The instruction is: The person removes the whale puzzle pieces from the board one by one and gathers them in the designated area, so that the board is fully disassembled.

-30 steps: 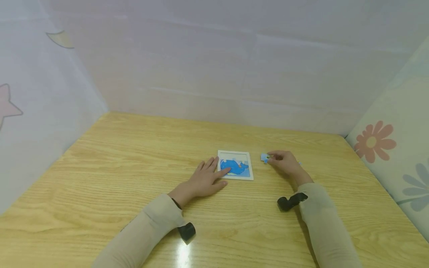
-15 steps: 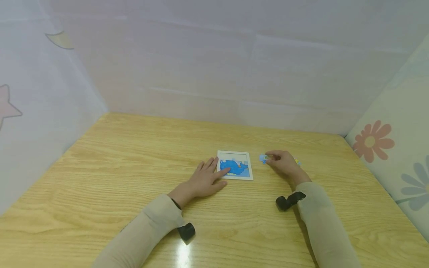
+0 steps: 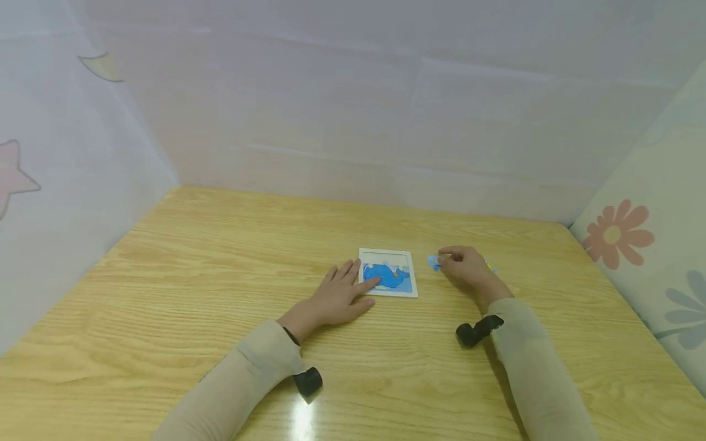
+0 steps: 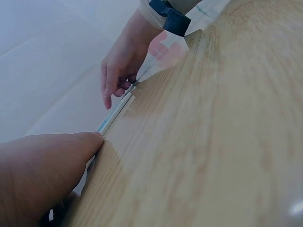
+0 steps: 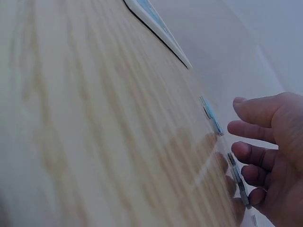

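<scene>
Eyes on the blue puzzle piece point(image 3: 432, 261), lying just past the right hand's point(image 3: 463, 264) fingertips: thumb and index parted, nothing gripped, the rest loosely curled. One careless sweep could scatter the loose pieces point(image 5: 239, 182) beneath them! The left hand point(image 3: 333, 298), fingers straight and spread, rests on the white frame point(image 3: 388, 294); a sideways push could skid it. Unclear whether the index touches the blue puzzle piece; the right wrist half-hides a yellow-patterned piece point(image 3: 490, 266).

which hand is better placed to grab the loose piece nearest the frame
Probably the right hand: it is close beside that piece, while the left hand rests on the puzzle frame.
</scene>
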`<state>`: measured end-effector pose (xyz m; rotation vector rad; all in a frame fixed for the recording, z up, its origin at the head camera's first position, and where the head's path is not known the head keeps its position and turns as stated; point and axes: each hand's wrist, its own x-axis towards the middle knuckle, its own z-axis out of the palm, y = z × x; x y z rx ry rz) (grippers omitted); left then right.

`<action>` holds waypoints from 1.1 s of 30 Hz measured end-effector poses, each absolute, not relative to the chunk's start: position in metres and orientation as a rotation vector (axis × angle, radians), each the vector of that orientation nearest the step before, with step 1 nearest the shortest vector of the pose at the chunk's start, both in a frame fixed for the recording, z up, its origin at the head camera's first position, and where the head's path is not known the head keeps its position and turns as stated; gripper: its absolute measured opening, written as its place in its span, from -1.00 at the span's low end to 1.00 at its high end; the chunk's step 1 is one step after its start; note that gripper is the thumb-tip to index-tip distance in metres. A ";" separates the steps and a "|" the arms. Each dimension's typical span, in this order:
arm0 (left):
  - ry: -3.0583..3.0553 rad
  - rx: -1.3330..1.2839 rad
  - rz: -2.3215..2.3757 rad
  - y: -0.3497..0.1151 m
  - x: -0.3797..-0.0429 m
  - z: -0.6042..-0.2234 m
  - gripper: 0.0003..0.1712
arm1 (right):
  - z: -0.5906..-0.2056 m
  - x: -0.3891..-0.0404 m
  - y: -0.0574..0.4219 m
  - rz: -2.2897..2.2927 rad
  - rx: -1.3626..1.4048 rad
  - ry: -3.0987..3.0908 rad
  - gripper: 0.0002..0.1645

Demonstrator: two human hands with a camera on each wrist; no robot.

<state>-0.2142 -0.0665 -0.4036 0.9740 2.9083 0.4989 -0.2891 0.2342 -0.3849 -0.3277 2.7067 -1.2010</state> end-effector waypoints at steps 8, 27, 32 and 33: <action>2.920 0.974 0.474 -0.066 -0.215 -0.404 -0.41 | -0.376 -0.290 0.228 -1.323 -0.448 2.736 -0.44; 2.932 0.951 0.436 -0.066 -0.214 -0.404 -0.41 | -0.380 -0.266 0.188 -1.293 -0.684 2.601 -0.51; 2.937 0.954 0.439 -0.065 -0.215 -0.404 -0.41 | -0.384 -0.264 0.185 -1.267 -0.697 2.630 -0.53; 2.938 0.955 0.438 -0.065 -0.216 -0.405 -0.41 | -0.385 -0.264 0.185 -1.265 -0.695 2.638 -0.53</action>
